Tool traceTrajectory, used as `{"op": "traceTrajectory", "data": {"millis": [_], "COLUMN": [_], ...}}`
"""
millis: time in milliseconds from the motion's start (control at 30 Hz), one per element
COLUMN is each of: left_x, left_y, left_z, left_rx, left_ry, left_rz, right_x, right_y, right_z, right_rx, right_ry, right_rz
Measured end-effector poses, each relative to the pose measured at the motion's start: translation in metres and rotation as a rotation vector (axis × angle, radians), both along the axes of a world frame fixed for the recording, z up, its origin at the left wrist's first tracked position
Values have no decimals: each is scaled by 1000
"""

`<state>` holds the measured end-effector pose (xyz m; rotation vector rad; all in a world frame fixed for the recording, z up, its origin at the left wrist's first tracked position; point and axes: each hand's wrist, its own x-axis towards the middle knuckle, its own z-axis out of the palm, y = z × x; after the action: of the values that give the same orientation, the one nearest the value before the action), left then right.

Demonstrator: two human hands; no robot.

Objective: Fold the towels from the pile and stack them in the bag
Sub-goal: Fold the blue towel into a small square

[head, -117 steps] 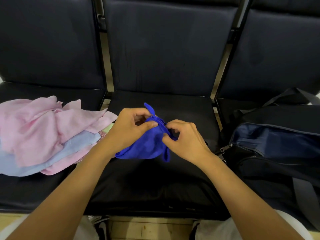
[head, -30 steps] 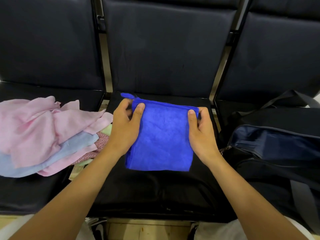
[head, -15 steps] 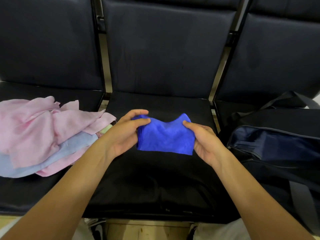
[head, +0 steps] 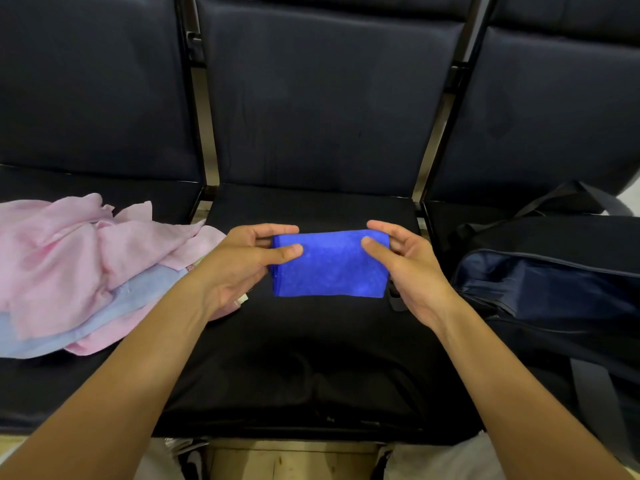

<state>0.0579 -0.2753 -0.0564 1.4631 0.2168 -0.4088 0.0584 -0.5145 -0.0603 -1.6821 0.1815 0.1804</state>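
Blue towel [head: 329, 265], folded into a small rectangle, held above the middle seat [head: 311, 358]; left hand [head: 239, 265] pinches its left edge, thumb in front; right hand [head: 408, 268] pinches the right edge likewise; pile [head: 86, 265] on left seat; bag [head: 554, 289] unzipped on right seat.

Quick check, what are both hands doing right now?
Left hand: pinches the left end of the folded blue towel, thumb on top.
Right hand: pinches its right end likewise.
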Motion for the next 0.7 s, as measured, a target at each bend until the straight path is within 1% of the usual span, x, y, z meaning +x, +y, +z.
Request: {"op": "traceTrajectory", "data": {"millis": [33,67,133,167,367,433,500,600,700], "left_x": [0,0,-1,-1,0,-1,-1,0,1], "left_y": [1,2,1,0,-4,-6,-7,-8,-10], "left_z": [0,0,0,-1,-8,-9,-9,-8,-9], "left_rx": [23,99,326,410,708,757,777,797,884], "left_ry": [-18,-51,-139,-179,-401,-441,-459,-474,-479], "left_rz": [-26,-47,-59,-55,-101,-93,-81,-74,-88], "right_x": [1,1,0,0,1,1,0,1,2], "right_y": [-3,-6,-10,-10,-9,-8,-8,-8,-9], "right_z": [-1,-2,-5,-6,-11,-12,-12,-12,-13], "right_rx": [1,-24,-142,-207,-548,-617,-644,-660,-689], "right_ry": [4,1,-34,-53,-210,-244,-259,-256,-229], "right_rz": [48,93,164,188,236,235,227,244,241]}}
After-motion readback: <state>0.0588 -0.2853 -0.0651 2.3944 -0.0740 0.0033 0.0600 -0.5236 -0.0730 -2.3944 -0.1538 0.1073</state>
